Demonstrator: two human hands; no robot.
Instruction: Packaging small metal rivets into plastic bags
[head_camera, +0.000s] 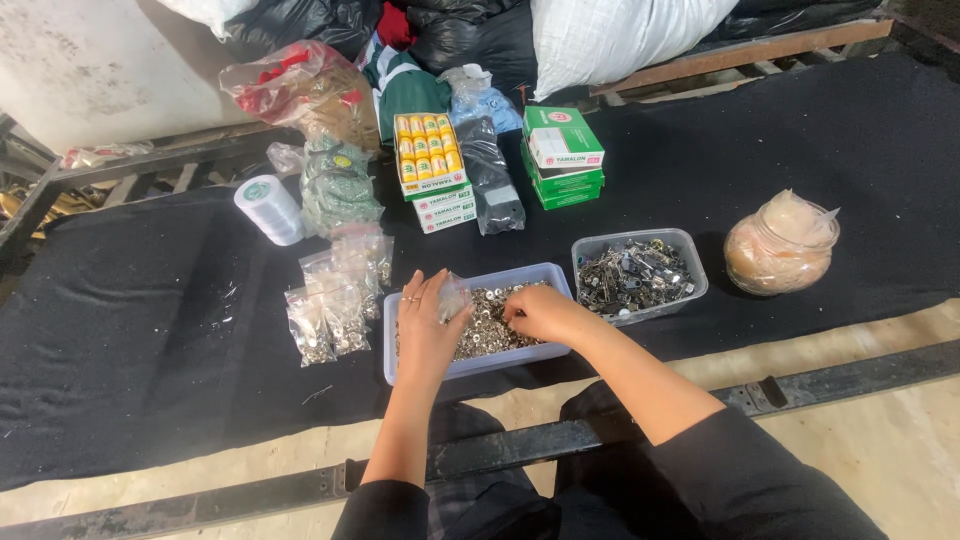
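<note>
Both hands work in a shallow bluish plastic tray (556, 276) heaped with small shiny metal eyelets (484, 330) on the black cloth (150, 330). The left hand (428, 325) pinches a small clear plastic bag (452, 296); the right hand (538, 312) curls, fingertips down among the eyelets.

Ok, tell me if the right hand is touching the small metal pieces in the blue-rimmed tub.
Touching. The head view shows the right hand with its fingertips pressed down into the small metal pieces heaped in the tub, no gap between them.
</note>
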